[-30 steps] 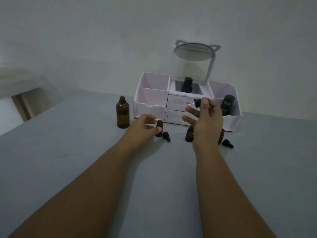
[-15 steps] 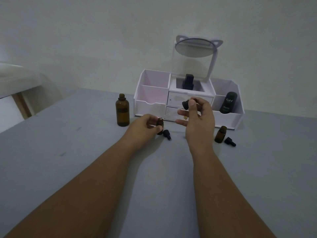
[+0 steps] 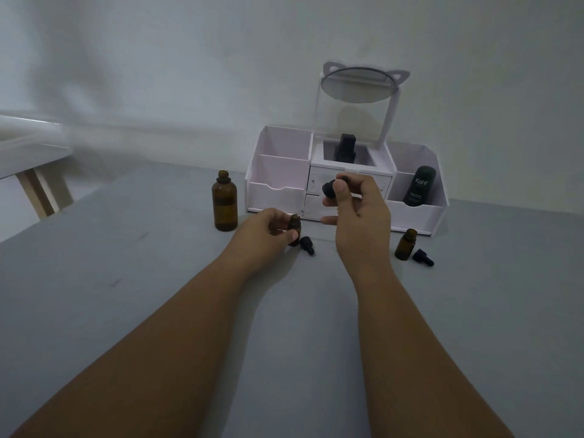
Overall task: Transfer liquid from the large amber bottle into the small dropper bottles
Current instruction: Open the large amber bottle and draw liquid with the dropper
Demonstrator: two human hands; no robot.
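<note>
Left hand (image 3: 264, 230) fingers curl around a small amber dropper bottle (image 3: 295, 230) standing uncapped mid-table; right hand (image 3: 360, 213) pinches a black dropper (image 3: 330, 188) above it. The white organizer (image 3: 278, 172) at the table's (image 3: 158, 311) back edge holds a dark Kahf bottle (image 3: 418, 186). The large amber bottle (image 3: 225, 202) stands open left of it. Another small bottle (image 3: 405, 245) stands right, loose caps (image 3: 422, 257) alongside.

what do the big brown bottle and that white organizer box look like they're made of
Large amber bottle: probably glass, glossy; the translucent brown body with faint highlights suggests it, though tinted plastic is possible. White organizer: likely matte plastic or coated board, judging by its thin, flat, uniform panels; the dim light leaves that open.
</note>
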